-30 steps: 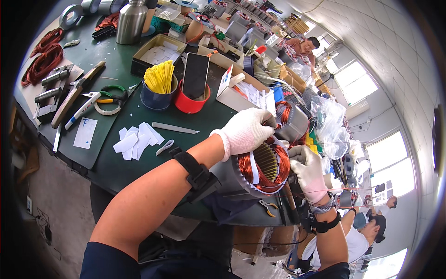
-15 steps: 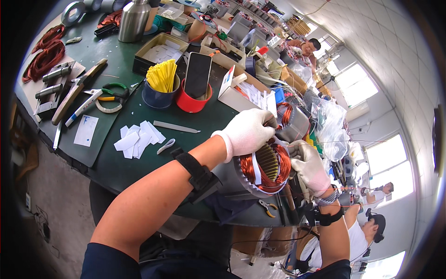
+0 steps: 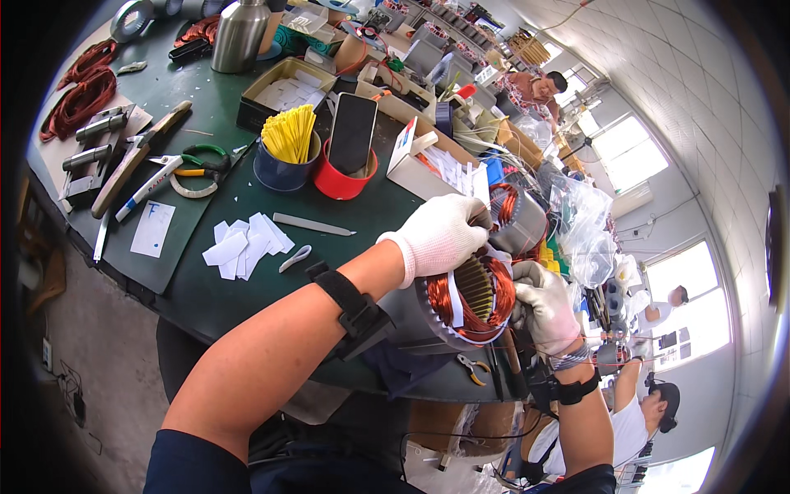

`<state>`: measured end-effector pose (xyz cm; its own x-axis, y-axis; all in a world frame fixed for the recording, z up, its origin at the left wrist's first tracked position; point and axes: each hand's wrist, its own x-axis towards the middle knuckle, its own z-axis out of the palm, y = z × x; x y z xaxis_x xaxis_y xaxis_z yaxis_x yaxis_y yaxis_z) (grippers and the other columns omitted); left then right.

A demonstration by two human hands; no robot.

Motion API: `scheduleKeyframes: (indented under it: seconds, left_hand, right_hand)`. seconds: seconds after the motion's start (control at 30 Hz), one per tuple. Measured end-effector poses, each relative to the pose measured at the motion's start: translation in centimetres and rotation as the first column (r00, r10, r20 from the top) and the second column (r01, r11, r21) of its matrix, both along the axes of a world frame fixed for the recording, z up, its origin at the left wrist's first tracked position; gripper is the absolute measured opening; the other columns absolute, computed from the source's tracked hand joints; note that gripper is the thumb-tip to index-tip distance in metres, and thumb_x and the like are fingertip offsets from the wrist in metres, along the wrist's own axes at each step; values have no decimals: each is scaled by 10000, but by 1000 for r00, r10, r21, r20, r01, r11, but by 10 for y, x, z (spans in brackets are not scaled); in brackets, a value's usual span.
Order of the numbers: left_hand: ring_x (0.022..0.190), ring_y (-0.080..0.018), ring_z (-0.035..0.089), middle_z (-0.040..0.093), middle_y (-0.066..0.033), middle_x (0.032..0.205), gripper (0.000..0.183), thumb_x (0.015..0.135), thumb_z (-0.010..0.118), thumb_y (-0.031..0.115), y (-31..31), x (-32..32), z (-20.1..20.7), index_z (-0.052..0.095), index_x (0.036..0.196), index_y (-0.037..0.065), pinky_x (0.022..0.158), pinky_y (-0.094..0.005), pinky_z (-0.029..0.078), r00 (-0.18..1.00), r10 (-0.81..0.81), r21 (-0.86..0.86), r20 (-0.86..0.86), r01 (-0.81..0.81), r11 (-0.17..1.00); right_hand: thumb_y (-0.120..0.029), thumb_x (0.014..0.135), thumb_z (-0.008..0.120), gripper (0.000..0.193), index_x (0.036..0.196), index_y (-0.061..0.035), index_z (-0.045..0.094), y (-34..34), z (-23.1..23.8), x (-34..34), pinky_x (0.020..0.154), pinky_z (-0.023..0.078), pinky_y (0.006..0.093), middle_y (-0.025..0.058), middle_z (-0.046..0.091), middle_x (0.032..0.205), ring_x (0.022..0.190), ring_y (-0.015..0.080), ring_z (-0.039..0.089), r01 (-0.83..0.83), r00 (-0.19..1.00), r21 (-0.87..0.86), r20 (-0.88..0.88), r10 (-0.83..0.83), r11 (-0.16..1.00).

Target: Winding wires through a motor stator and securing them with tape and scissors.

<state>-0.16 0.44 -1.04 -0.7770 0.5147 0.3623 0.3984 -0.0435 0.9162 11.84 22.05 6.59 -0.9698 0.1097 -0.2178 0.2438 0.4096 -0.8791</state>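
Copper-wound stator [image 3: 443, 311] on near part of dark-green tabletop [image 3: 239, 305]; left hand [image 3: 440, 235] at upper rim, fingers curled close, right hand [image 3: 547, 306] at right side, fingers bunched, cannot tell whether either grips; paper slips [image 3: 247, 243] leftward; grey floor [image 3: 123, 346], bright windows [image 3: 632, 155]

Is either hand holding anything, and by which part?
Can't tell: left hand at the top of the stator, right hand beside its copper windings; grips unclear.

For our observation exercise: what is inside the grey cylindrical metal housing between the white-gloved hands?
Copper-coloured wire coils, a white strip and yellow ribbed lining show. The left hand hides part of the housing; anything behind the coils is covered.
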Motion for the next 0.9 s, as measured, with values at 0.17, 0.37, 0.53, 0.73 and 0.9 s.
scheduleKeyframes:
  seconds: [0.17, 0.37, 0.53, 0.73, 0.9]
  left_hand:
    - [927, -268, 733, 751, -179, 988, 250, 933, 657, 164, -2, -1, -3, 717, 1090, -22, 877, -369, 557, 1000, -6, -8, 8, 6, 1000]
    - [938, -258, 737, 760, -168, 1009, 251, 939, 664, 160, 1, -3, -2, 715, 1101, -24, 889, -360, 560, 1000, -17, 6, 16, 17, 1000]
    - [936, -259, 740, 764, -170, 1015, 248, 934, 664, 160, 4, -2, 1, 717, 1091, -25, 886, -359, 562, 998, -41, 1, 50, 41, 999]
    - [928, -258, 751, 768, -169, 978, 252, 907, 667, 156, 3, -4, 2, 726, 1067, -29, 878, -363, 565, 1000, -18, -16, -22, 18, 1000]
    - [904, -221, 739, 761, -148, 952, 248, 898, 675, 160, 4, -3, 1, 723, 1055, -25, 866, -345, 563, 999, -31, -50, 28, 32, 998]
  right_hand:
    - [-93, 952, 643, 154, 1041, 29, 671, -7, 8, 1, 480, 500, 217, 32, 682, 747, 542, 83, 633, 11, 1000, 266, 24, -18, 964]
    - [-132, 1014, 597, 192, 1073, 28, 685, 4, -3, 0, 510, 519, 235, 46, 695, 789, 561, 85, 637, 19, 998, 304, -67, 1, 953]
    - [-138, 1033, 584, 221, 1098, 40, 699, 0, -11, -6, 575, 499, 231, 12, 675, 817, 639, 42, 596, 23, 983, 441, -174, 60, 897]
    - [-91, 1003, 598, 209, 1087, 69, 705, 0, -13, -16, 677, 489, 276, 22, 686, 847, 736, 67, 551, -32, 964, 395, -230, 132, 918]
    - [-125, 1013, 615, 201, 1053, 48, 708, 6, -15, -21, 664, 484, 266, 42, 668, 805, 726, 55, 551, -45, 954, 475, -240, 179, 879]
